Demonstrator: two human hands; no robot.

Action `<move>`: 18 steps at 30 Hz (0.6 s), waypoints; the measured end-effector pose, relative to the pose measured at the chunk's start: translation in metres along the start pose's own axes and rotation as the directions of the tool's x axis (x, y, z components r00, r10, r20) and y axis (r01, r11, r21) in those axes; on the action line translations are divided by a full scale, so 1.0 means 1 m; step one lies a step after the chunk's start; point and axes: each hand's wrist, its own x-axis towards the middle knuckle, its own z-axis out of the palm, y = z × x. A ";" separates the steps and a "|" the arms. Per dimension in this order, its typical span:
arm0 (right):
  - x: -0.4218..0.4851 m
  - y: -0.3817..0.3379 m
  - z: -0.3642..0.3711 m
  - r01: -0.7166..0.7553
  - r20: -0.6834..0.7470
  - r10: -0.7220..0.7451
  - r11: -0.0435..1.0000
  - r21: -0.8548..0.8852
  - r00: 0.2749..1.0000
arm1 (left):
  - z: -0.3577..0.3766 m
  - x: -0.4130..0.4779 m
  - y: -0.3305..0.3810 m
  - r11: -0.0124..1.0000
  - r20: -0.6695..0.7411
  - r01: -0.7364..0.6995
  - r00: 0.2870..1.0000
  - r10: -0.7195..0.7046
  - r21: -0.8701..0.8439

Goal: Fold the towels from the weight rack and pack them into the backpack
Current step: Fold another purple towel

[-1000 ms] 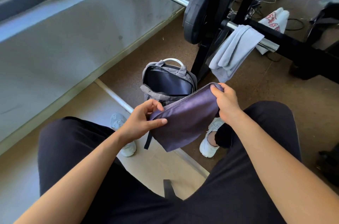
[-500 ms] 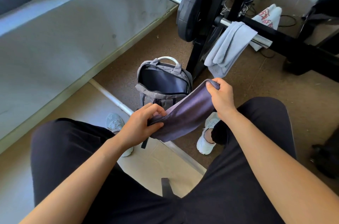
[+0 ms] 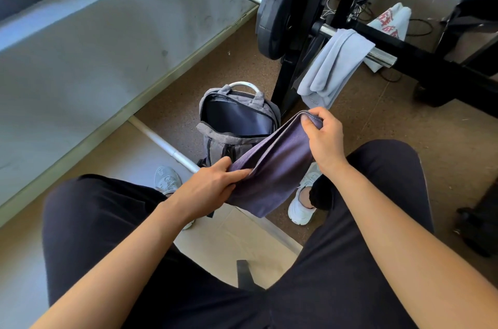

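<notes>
**A:** What have the hands got?

**B:** The left hand (image 3: 207, 188) pinches the near end of the folded purple towel (image 3: 275, 167), with the thumb on top. The right hand (image 3: 326, 140), at two o'clock from it, curls its fingers over the far end. The towel's folded edge runs taut between them, and a loose corner droops toward six o'clock between the knees.

**A:** And the backpack?

**B:** The backpack (image 3: 237, 118) stands upright on the floor at twelve o'clock from the left hand, its mouth unzipped and gaping. The towel's top edge crosses its front lower corner. I can't tell whether they touch.

**A:** How much room is there around it?

**B:** It's tight at one o'clock, where the black rack upright (image 3: 291, 80) stands just beside the pack, with the weight plate (image 3: 280, 10) above. A light blue towel (image 3: 334, 67) hangs over the barbell (image 3: 382, 57), its lower hem near the right knuckles. A white printed towel (image 3: 390, 24) lies beyond the beam. At ten o'clock, brown floor stretches to the skirting, and a white strip (image 3: 164, 142) runs diagonally toward the pack's base.
</notes>
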 end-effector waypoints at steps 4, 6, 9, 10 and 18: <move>0.000 0.003 0.001 0.004 0.014 -0.003 0.999 -0.051 1.000 | 0.000 0.001 0.006 0.991 0.027 0.021 0.999 -0.025 0.135; 0.001 0.005 0.000 -0.005 0.016 0.006 0.997 -0.076 1.000 | -0.003 0.002 0.006 0.985 0.003 0.065 0.998 -0.067 0.158; 0.003 0.008 0.000 -0.015 0.026 0.018 0.995 -0.101 1.000 | -0.006 0.000 0.007 0.986 -0.033 0.069 0.997 -0.064 0.149; 0.004 0.010 0.000 -0.024 0.027 0.028 0.994 -0.110 0.999 | -0.007 -0.001 0.008 0.989 -0.041 0.073 0.997 -0.068 0.133; 0.005 0.012 -0.001 -0.085 0.015 0.087 0.987 -0.136 0.996 | -0.005 -0.007 -0.010 0.968 -0.210 0.186 0.953 -0.219 -0.167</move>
